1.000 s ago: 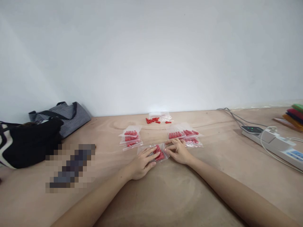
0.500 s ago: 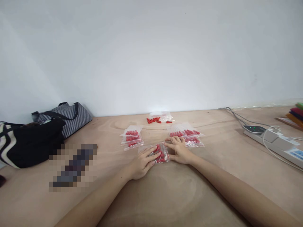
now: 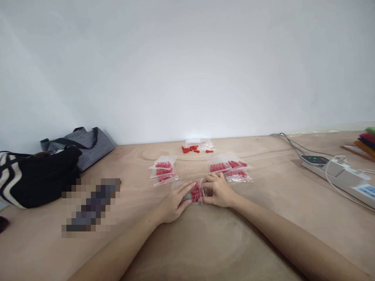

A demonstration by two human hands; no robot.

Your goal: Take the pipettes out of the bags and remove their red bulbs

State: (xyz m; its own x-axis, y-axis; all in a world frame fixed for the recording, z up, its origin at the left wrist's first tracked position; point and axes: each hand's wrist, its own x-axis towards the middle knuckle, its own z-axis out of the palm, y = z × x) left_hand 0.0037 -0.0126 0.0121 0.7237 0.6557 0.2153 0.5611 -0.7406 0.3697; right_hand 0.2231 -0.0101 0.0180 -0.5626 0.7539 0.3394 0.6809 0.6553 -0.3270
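A small clear zip bag of red capsules point(image 3: 196, 192) lies on the wooden table point(image 3: 205, 242) between my hands. My left hand point(image 3: 175, 203) rests flat on the bag's left part, fingers stretched out. My right hand point(image 3: 218, 190) pinches the bag's right edge with curled fingers. A stack of filled bags point(image 3: 163, 170) lies behind my left hand. Another stack of filled bags point(image 3: 230, 166) lies just beyond my right hand. Loose red capsules point(image 3: 191, 148) and an empty clear bag point(image 3: 202, 143) sit near the wall.
A striped bag point(image 3: 83, 144) and a black bag point(image 3: 35, 175) stand at the left. A blurred dark object point(image 3: 90, 205) lies in front of them. A white power strip point(image 3: 336, 171) with cables and coloured sheets point(image 3: 367, 140) are at the right.
My right hand has moved from lying flat beside the bag to pinching its right edge. The bag has bunched up narrower between my hands.
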